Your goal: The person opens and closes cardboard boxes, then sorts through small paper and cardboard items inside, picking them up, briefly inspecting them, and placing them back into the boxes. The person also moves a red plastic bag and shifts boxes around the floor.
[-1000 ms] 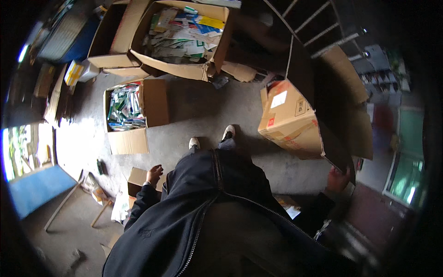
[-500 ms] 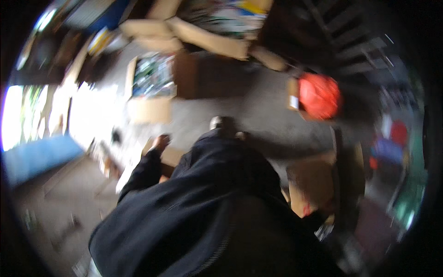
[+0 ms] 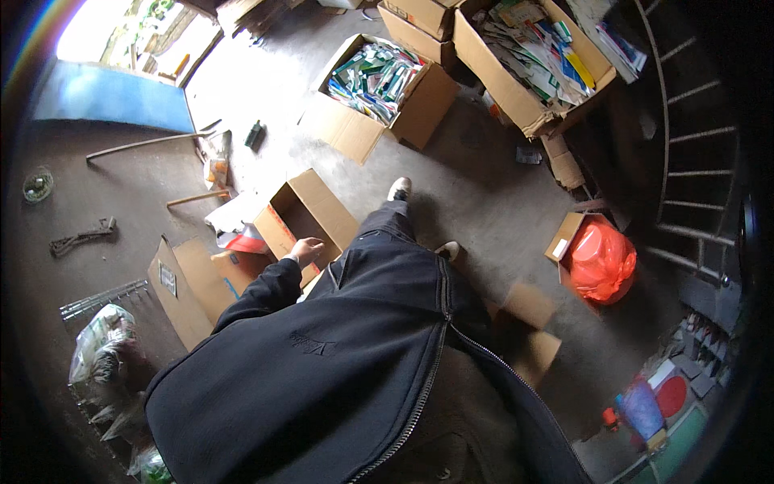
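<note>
My left hand (image 3: 305,252) hangs out from its black sleeve over the near side of an open cardboard box (image 3: 326,202). Its fingers are loosely extended across the dark opening, with nothing seen in them; whether they touch the cardboard is unclear. The dark jacket hides my right hand. By my right side a blurred piece of open cardboard (image 3: 530,305), perhaps box flaps, sticks out from behind the jacket; what bears it is hidden. My shoes stand on the floor, one ahead of the other.
Ahead are a carton (image 3: 352,143) of green-and-white packaging and a bigger carton (image 3: 497,79) of flattened packaging. A red plastic bag (image 3: 601,260) fills a small box at right, near a metal ladder (image 3: 700,173). At left lie wooden sticks (image 3: 145,143) and flattened cardboard (image 3: 187,290).
My view has swung to the left and sharpened. The floor cartons and red bag sit farther clockwise in it. The cardboard at my right has shifted, and the box under my left hand shows more fully.
</note>
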The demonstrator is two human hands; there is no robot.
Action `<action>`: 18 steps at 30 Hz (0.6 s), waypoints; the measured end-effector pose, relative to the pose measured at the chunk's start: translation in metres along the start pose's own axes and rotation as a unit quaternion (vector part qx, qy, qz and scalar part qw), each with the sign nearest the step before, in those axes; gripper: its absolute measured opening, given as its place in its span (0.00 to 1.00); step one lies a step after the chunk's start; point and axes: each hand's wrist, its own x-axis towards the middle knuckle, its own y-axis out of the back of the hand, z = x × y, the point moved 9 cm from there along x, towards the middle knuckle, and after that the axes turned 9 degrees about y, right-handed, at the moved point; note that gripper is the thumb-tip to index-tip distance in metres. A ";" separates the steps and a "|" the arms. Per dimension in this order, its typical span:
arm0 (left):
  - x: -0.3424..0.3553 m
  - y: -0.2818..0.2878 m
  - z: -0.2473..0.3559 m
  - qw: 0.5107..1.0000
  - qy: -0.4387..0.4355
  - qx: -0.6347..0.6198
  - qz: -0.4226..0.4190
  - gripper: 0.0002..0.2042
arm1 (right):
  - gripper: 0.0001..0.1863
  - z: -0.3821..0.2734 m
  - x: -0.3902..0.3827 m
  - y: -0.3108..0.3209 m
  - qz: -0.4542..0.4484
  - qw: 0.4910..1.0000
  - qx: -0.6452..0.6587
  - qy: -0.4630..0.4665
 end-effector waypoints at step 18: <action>0.366 0.251 0.026 0.962 0.037 0.246 0.112 0.23 | 0.35 0.092 0.035 -0.442 -0.041 0.932 -0.359 -0.040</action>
